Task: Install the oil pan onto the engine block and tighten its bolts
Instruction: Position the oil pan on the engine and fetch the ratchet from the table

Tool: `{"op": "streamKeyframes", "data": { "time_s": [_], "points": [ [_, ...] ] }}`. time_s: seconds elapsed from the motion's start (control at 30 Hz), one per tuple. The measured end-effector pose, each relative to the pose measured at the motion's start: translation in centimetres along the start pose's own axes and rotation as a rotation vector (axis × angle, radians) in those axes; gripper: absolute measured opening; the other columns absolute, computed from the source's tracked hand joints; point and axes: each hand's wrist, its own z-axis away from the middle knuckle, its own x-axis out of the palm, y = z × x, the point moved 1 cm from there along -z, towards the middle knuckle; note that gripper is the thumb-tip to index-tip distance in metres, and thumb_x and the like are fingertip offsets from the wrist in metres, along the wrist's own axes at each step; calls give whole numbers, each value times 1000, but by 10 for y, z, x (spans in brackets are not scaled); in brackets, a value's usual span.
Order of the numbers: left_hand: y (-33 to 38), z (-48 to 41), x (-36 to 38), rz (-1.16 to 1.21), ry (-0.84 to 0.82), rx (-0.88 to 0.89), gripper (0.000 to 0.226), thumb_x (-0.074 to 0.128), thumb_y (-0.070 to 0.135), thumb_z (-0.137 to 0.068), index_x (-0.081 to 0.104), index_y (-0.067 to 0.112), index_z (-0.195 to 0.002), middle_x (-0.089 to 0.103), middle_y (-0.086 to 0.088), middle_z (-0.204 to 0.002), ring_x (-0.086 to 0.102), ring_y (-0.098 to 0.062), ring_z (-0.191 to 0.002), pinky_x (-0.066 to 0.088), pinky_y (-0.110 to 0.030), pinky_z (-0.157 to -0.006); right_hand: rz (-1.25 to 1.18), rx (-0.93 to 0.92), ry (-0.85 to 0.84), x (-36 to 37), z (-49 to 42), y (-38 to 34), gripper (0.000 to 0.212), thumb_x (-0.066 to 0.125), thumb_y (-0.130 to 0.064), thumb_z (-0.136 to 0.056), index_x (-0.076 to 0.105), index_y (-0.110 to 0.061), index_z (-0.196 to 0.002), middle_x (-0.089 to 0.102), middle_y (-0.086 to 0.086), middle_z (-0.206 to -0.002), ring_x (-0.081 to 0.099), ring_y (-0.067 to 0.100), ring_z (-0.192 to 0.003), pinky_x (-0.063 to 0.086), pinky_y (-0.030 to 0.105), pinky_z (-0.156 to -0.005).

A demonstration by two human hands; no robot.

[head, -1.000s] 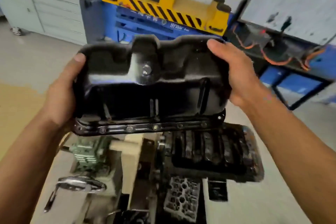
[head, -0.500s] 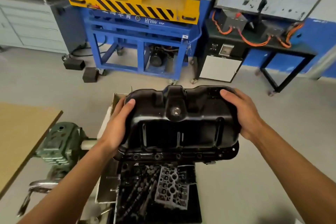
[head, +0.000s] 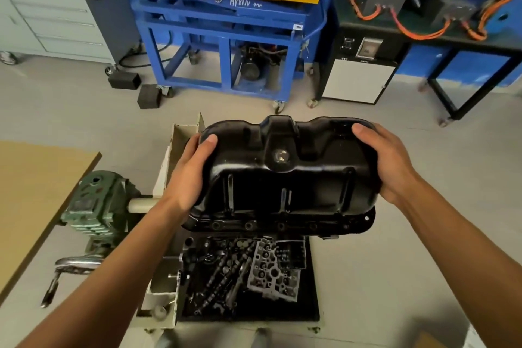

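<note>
Head cam showed a grey floor (head: 70,110), a blue wheeled stand (head: 223,37) with a yellow hazard-striped top at the back, and a black table (head: 423,39) with orange cables to its right. Nearer sat a black tray (head: 313,291) of engine parts. The oil pan (head: 282,178) hung over the tray's far end, left hand (head: 189,178) and right hand (head: 392,167) gripping its ends.

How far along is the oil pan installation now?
Done: the black stamped-metal oil pan is picked up, gripped at its ends by left hand and right hand. In hand: positioning it beyond the black tray of engine parts. Left: seating on the block, hidden here, and tightening bolts.
</note>
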Motion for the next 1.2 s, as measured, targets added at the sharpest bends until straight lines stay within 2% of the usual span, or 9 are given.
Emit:
{"op": "streamKeyframes", "data": {
  "time_s": [0.1, 0.17, 0.27, 0.37, 0.53, 0.63, 0.73, 1.2],
  "points": [
    [-10, -5, 3, -20, 20, -11, 67, 58, 84, -72, 62, 42, -123, 69, 3, -122, 64, -22, -117, 43, -53, -108, -5, 24, 8, -1, -6, 13, 41, 78, -52, -63, 75, -27, -96, 76, 6, -98, 74, 22, -88, 58, 34, -68],
    [-20, -6, 3, -34, 31, -36, 70, 56, 86, -70, 60, 44, -126, 68, 3, -124, 62, -22, -119, 43, -54, -109, 1, 46, -1, 2, -10, 27, 42, 78, -48, -67, 74, -24, -101, 76, 6, -100, 73, 24, -91, 57, 34, -71],
    [-27, -9, 2, -67, 42, -37, 70, 54, 88, -71, 58, 47, -127, 67, 6, -124, 62, -21, -119, 43, -54, -109, -33, 56, 9, 3, -16, 40, 36, 74, -43, -74, 73, -22, -103, 76, 4, -99, 73, 20, -89, 57, 30, -70],
    [-29, -10, 2, -58, 49, -34, 61, 53, 80, -79, 59, 43, -128, 67, 2, -124, 62, -24, -119, 43, -55, -108, -30, 44, -3, 2, -20, 42, 36, 75, -47, -71, 73, -25, -98, 75, 2, -97, 72, 16, -86, 57, 26, -67],
    [-29, -10, 1, -75, 45, -21, 64, 49, 79, -82, 56, 41, -133, 66, 0, -127, 61, -25, -121, 43, -56, -108, -39, 28, -21, 1, -20, 44, 31, 74, -48, -71, 73, -29, -96, 75, -1, -96, 72, 14, -86, 57, 24, -66],
    [-30, -10, 2, -79, 41, -13, 62, 48, 77, -83, 56, 41, -133, 66, 1, -127, 61, -25, -121, 42, -56, -109, -33, 33, -24, 1, -19, 44, 38, 75, -54, -66, 73, -30, -96, 75, -2, -97, 73, 15, -87, 57, 26, -66],
    [-30, -9, 2, -74, 44, -12, 66, 50, 80, -81, 56, 41, -134, 66, 1, -128, 60, -25, -123, 41, -57, -110, -36, 33, -17, 0, -19, 45, 43, 75, -55, -65, 73, -29, -99, 75, -1, -99, 73, 16, -89, 57, 26, -68],
    [-32, -7, 0, -48, 40, -17, 78, 53, 88, -71, 55, 42, -135, 65, 1, -129, 59, -27, -123, 42, -58, -108, -15, 26, -14, -2, -18, 49, 43, 75, -55, -69, 73, -28, -102, 75, 2, -103, 72, 19, -93, 57, 28, -71]
  ]
}}
